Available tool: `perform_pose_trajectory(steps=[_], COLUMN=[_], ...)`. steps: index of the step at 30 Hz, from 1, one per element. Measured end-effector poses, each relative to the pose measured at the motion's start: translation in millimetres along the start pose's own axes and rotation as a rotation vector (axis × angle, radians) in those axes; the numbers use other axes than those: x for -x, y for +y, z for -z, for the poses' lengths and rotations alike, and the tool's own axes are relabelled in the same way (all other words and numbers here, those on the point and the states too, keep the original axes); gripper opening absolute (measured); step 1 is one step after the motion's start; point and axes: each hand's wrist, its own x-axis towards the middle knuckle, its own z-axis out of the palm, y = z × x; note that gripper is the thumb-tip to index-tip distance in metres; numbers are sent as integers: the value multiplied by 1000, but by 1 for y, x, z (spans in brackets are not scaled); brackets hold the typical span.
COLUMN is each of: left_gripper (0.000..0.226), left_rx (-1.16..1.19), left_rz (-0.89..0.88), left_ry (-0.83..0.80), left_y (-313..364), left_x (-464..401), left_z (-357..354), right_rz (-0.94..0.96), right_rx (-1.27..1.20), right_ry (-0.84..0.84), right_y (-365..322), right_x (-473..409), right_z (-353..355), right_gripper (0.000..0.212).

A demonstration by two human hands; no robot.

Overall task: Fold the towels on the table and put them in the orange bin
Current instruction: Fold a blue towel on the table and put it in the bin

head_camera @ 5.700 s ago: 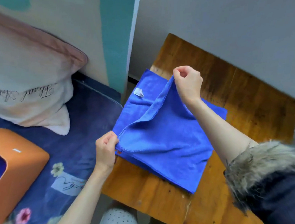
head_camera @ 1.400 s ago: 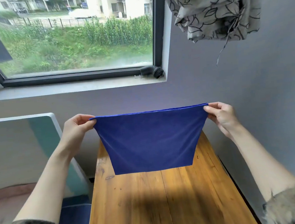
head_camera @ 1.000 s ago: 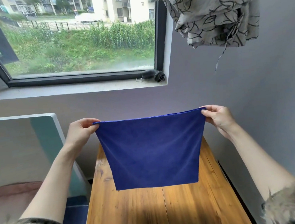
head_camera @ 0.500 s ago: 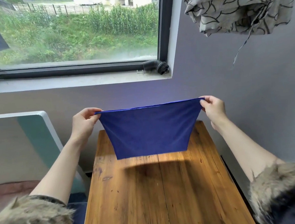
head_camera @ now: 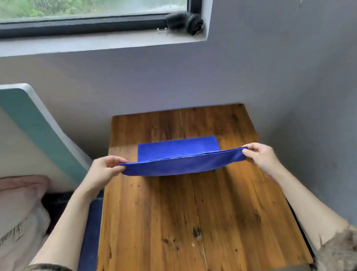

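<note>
One towel [head_camera: 182, 163], two hands [head_camera: 103, 171] [head_camera: 260, 155] pinching corners

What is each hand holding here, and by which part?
Both hold the blue towel: the left hand pinches its left corner, the right hand its right corner, while its far part lies on the wooden table.

Blue towel [head_camera: 178, 157], plain cloth, stretched wide between two corners. Near edge lifted and taut, sagging slightly in the middle, stitched hem showing along the top. Far part lies flat on the wooden desk [head_camera: 180, 221], toward its back half. Left corner and right corner both pinched, held above the desk surface.
</note>
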Motion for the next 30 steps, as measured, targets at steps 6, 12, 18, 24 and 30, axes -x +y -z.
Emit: perform_pose_trajectory(steps=[6,12,18,24,30], left_gripper=[17,15,15,13,9], left_rx=[-39,92,161,126,110], left_rz=[260,282,260,216,222], left_ry=[-218,-252,-35,66,80], left_y=[-65,-83,-93,-99,-119], left_x=[34,32,4,-50,-92], left_z=[-27,-40,-50,-66,-83], right_rz=[-236,-269,-231,-216,-254], right_rx=[128,115,96,80,95], right_ry=[-64,10,28,76,98], right_y=[67,89,86,94,120], right_x=[33,37,4,-47,-87], right_z=[-6,-10,-30,-52,-65], right_gripper=[17,12,19,14,16])
